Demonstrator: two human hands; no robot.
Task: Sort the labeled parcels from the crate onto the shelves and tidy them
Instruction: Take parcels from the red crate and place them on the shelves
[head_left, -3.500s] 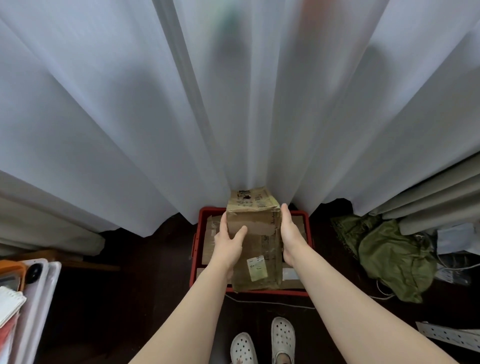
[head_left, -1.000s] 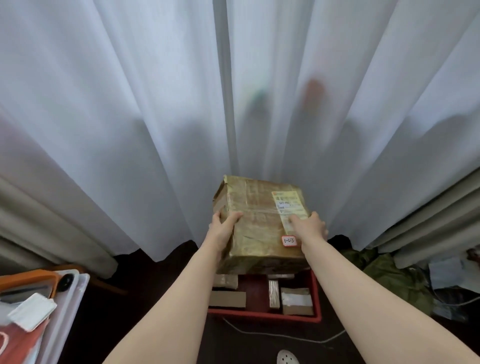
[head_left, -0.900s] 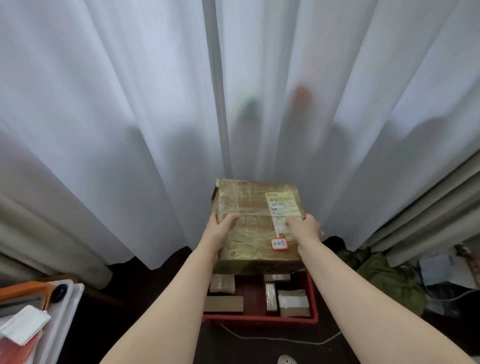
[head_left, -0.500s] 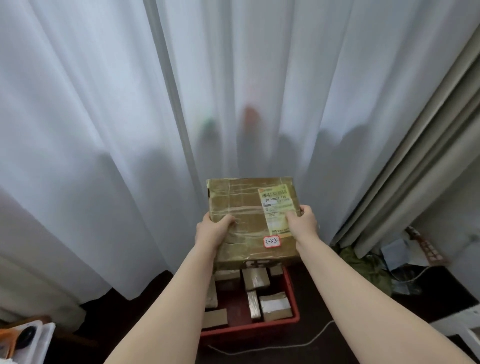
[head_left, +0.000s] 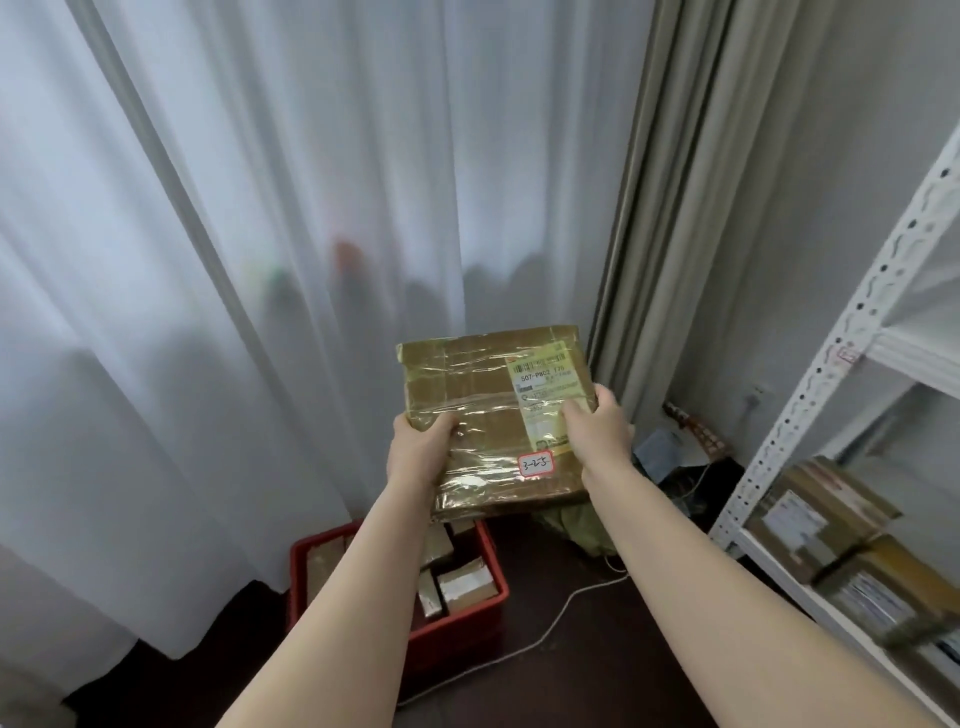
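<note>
I hold a taped brown cardboard parcel flat in front of me, above the floor. It carries a yellow shipping label and a small red-edged sticker reading 3-2-5. My left hand grips its left edge with the thumb on top. My right hand grips its right edge over the label. Below, the red crate stands on the dark floor with several smaller parcels inside, partly hidden by my left arm. White metal shelves stand at the right.
Two brown boxes sit on a low shelf at the right. White sheer curtains hang ahead, a beige curtain beside them. A white cable runs across the floor. Green cloth and clutter lie in the corner.
The parcel came up out of the crate and turned label-up. My view has swung to the right, bringing the shelves into sight while the crate slid to the lower left.
</note>
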